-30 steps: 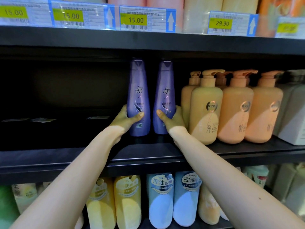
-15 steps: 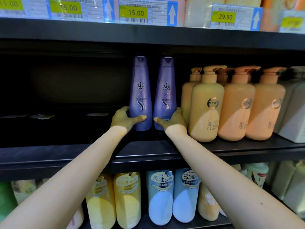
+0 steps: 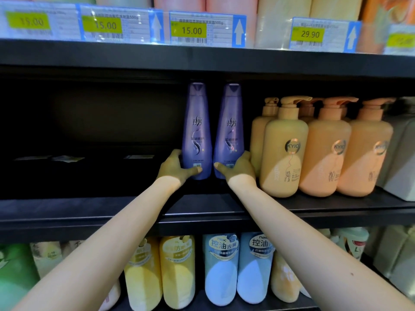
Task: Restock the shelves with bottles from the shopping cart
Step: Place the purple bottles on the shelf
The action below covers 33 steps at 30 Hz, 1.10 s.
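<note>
Both hands are reaching deep into a black metal shelf [image 3: 89, 209], each gripping the base of a smooth purple plastic bottle. Left hand [image 3: 174, 168] is wrapping the left purple bottle [image 3: 197, 131], thumb lying across its lower front, fingers curling behind. Right hand [image 3: 238, 168] is holding the right purple bottle [image 3: 230, 133] the same way, mirrored. Two in number, the bottles are standing upright and side by side, nearly touching, far back on the middle shelf; each is tapering from a rounded base to a narrow flip cap.

Just right of them, glossy peach-orange pump bottles [image 3: 323, 153] are standing in a tight row, three rounded ones at the front, more pump heads showing behind. Left of the purple pair, the shelf is lying dark. Along the upper shelf edge, four readable price tags [image 3: 197, 30] are showing yellow labels, three marked 15.00 and one 29.90. Below, two yellow bottles [image 3: 177, 272] and two pale blue bottles [image 3: 221, 268] are standing at the near front.
</note>
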Tool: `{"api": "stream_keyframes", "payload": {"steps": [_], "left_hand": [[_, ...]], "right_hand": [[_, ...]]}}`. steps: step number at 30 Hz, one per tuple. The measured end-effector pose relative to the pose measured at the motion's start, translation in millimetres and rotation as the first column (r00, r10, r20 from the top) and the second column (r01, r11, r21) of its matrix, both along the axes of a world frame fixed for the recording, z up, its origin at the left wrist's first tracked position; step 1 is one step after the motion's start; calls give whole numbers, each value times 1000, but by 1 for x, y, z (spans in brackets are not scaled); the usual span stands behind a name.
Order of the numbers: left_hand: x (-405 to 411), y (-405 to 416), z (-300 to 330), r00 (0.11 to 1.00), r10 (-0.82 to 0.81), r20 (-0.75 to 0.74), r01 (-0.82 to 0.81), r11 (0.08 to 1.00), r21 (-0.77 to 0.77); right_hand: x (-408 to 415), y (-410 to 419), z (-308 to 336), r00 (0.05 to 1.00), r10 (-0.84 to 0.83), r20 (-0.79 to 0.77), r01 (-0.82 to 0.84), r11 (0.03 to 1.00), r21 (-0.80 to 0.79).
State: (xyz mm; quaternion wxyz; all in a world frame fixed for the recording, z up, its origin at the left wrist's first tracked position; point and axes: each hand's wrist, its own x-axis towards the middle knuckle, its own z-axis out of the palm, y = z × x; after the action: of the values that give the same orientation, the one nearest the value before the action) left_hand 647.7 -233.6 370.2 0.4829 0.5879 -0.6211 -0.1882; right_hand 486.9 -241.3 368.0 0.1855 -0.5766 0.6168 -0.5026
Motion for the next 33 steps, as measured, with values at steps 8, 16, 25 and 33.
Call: {"api": "stream_keyframes", "payload": {"steps": [8, 16, 25, 33], "left_hand": [[12, 36, 11, 913, 73, 401, -177, 957, 230], [3, 126, 0, 839, 24, 544, -44, 999, 23], [-51, 235, -115, 763, -226, 605, 398, 903, -164], [-141, 302, -256, 432, -679, 593, 615, 703, 357]], "right_hand": [[1, 30, 14, 985, -18, -169, 53, 977, 205], [-17, 130, 8, 901, 126, -416, -99, 991, 86], [-104, 307, -114, 809, -55, -585, 6, 996, -85], [-179, 484, -255, 823, -220, -524, 416, 862, 290]]}}
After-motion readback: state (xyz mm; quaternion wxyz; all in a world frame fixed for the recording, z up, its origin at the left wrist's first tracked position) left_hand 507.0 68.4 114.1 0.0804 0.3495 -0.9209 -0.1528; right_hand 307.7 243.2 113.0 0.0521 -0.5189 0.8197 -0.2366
